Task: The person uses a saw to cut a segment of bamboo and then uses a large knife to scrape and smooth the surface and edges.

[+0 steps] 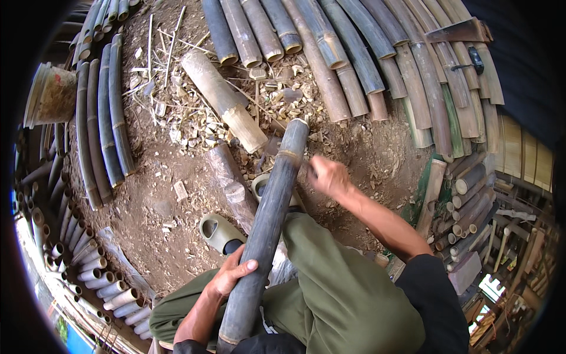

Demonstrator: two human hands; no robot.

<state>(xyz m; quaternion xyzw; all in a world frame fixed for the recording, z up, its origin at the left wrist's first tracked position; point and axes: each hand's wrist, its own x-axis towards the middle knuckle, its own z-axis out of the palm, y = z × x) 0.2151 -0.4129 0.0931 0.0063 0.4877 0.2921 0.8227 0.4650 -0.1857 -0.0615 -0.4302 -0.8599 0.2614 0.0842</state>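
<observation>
A dark bamboo pole [265, 218] lies slantwise across my lap, its far end pointing up and to the right. My left hand [231, 276] grips its lower part, thumb on top. Beside the pole's ringed joint, my right hand [330, 177] is closed in a fist, apart from the pole. A small dark bit shows at its fingers; what it is stays hidden. Under the pole a rough, partly peeled log [231, 184] lies on the ground, by an olive sandal [219, 233] on my foot. Beyond the pole's far end rests a thick pale bamboo piece [221, 97].
Dark bamboo poles [348, 35] lie in rows at the far side. More poles [106, 130] lie at the left, below a dirty bucket [52, 94]. Cut bamboo ends are stacked at lower left [112, 289] and right [469, 206]. Wood chips [188, 130] litter the dirt floor.
</observation>
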